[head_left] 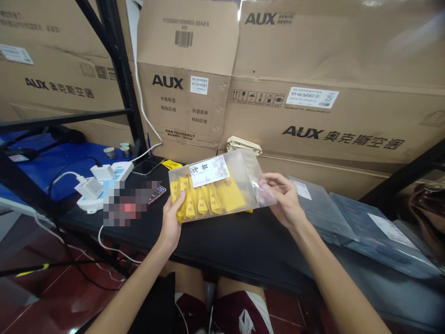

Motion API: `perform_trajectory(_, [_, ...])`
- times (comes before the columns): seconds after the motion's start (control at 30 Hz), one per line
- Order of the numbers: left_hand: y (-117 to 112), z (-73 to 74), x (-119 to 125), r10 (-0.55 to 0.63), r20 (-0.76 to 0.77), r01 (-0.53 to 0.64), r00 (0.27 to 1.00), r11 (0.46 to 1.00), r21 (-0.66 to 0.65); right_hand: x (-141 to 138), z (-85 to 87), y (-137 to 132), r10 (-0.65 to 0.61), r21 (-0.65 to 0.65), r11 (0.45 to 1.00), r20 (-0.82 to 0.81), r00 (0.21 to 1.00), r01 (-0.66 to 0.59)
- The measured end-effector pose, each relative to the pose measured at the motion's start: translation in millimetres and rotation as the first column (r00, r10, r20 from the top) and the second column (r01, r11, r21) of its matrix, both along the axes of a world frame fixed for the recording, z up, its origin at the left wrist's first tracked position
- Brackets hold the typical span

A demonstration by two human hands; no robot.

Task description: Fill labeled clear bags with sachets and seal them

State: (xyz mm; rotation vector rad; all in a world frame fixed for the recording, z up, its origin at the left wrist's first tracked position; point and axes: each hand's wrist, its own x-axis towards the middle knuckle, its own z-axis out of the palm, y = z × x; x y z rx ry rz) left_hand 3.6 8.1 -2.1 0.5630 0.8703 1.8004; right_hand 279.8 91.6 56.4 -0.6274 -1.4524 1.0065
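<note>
A frosted zip bag (243, 174) with several yellow packets (201, 202) inside is held up over the black table (222, 246). On its upper face sits a white printed label (210, 170). My left hand (173, 218) grips the bag's lower left end, thumb on the front. At the right end, my right hand (287, 199) pinches the bag's open-looking top edge; whether the seal is closed I cannot tell. Behind the bag, a yellow packet (172, 164) and a pale folded bundle (243, 144) lie partly hidden.
To the left are a white power strip (104, 185) with plugged chargers, a dark phone (148, 167) and white cables. Clear bags with labels (378, 232) lie at the right. Large cardboard boxes (313, 55) stand behind, and a black metal frame (121, 69) rises on the left.
</note>
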Motion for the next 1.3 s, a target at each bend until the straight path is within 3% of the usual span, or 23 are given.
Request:
perform_trajectory(0.07, [0.4,-0.1,1.1,-0.004,-0.02,0.005,1.0,1.0,0.009,-1.4,6.0,-8.6,0.157,-0.077,0.985,-0.012,0.988,-0.157])
perform_trajectory(0.13, [1.0,0.1,1.9,0.003,-0.028,-0.003,1.0,1.0,0.006,-0.9,10.1,-15.1,0.231,-0.101,0.968,0.007,0.973,-0.23])
perform_trajectory(0.27, [2.0,-0.1,2.2,0.022,-0.043,-0.022,0.999,1.0,-0.004,2.1,17.1,-22.1,0.201,-0.092,0.978,0.147,0.968,-0.189])
perform_trajectory(0.4, [2.2,-2.8,1.5,0.018,-0.054,-0.018,0.998,1.0,0.003,5.8,22.5,-25.7,0.21,-0.091,0.977,0.341,0.916,-0.19])
perform_trajectory(0.6, [2.1,-5.6,1.2,0.023,-0.115,-0.024,0.993,1.0,-0.009,3.4,7.4,-20.0,0.087,-0.007,0.994,0.654,0.752,-0.108])
perform_trajectory(0.67, [2.4,-6.0,1.0,0.024,-0.111,-0.026,0.994,0.999,-0.019,-0.8,0.7,-17.9,-0.084,0.156,0.987,0.66,0.746,-0.026])
perform_trajectory(0.73, [3.0,-6.5,0.7,0.026,-0.1,-0.029,0.995,0.999,-0.023,-4.2,-1.9,-17.5,-0.265,0.349,0.936,0.631,0.729,0.038])
perform_trajectory(0.83, [4.1,-7.3,0.3,0.026,-0.104,-0.029,0.994,0.999,-0.024,-4.5,0.8,-18.9,-0.357,0.503,0.864,0.637,0.683,-0.017])
perform_trajectory(0.93, [4.4,-7.8,0.0,0.026,-0.109,-0.029,0.994,0.999,-0.023,-0.9,3.9,-19.8,-0.355,0.513,0.856,0.683,0.638,-0.072])
perform_trajectory(1.1, [2.9,-7.5,0.2,0.018,-0.114,-0.021,0.993,0.999,-0.026,0.9,2.7,-19.6,-0.19,0.338,0.933,0.753,0.63,-0.123])
perform_trajectory(1.23, [2.3,-6.6,0.6,0.011,-0.121,-0.014,0.993,1.0,-0.028,0.6,3.9,-21.0,-0.349,0.499,0.858,0.74,0.575,-0.122])
perform_trajectory(1.3, [2.3,-6.8,0.7,0.011,-0.12,-0.014,0.993,1.0,-0.022,0.6,4.7,-21.9,-0.39,0.512,0.854,0.752,0.532,-0.098])
